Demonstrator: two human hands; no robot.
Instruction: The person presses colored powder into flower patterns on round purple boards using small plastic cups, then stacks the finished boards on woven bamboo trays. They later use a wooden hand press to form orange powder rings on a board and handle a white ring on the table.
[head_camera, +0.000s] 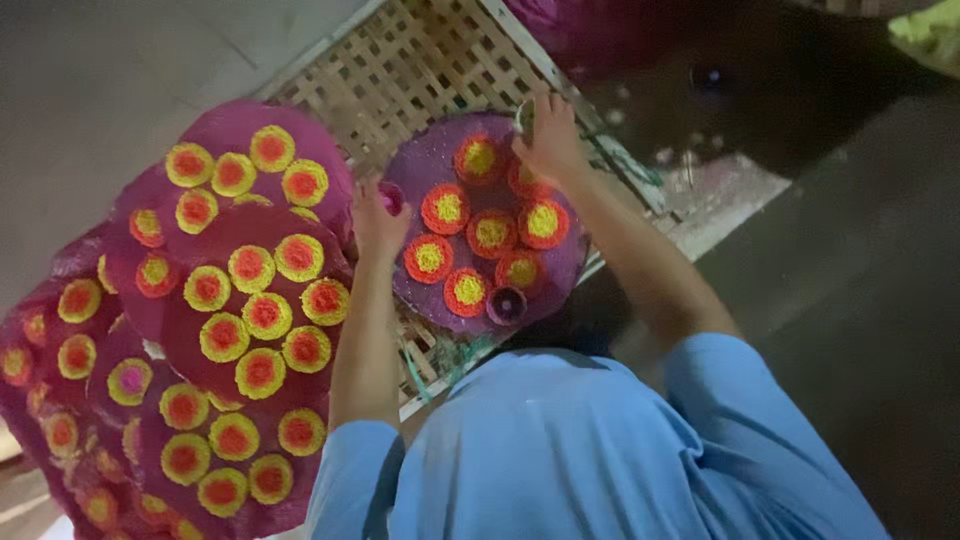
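Spreading across the left half of the view, a heap of purple round mats studded with yellow-and-red rosettes overlaps itself down to the bottom left corner. Beside the heap a woven bamboo lattice tray carries the work; its far corner runs off the top of the picture and its right edge meets a dark, wet-looking floor. One more purple mat lies flat near the middle of the tray, bearing seven or so rosettes with red rims and yellow hearts, and a small dark cup at its near edge.

The person, in a light blue top, reaches both bare arms over it. The right hand rests at the mat's far edge, its grip closed on a small pale object too blurred to name. The left hand sits at the mat's left edge, its grip pinched narrow on a small pink piece.

By its look the mat is thin, light and floppy, and the rosettes seem crumbly and loose, so it would likely sag and shed if lifted by one edge. Taking it at two opposite edges on bare purple margin, kept level, looks safest.
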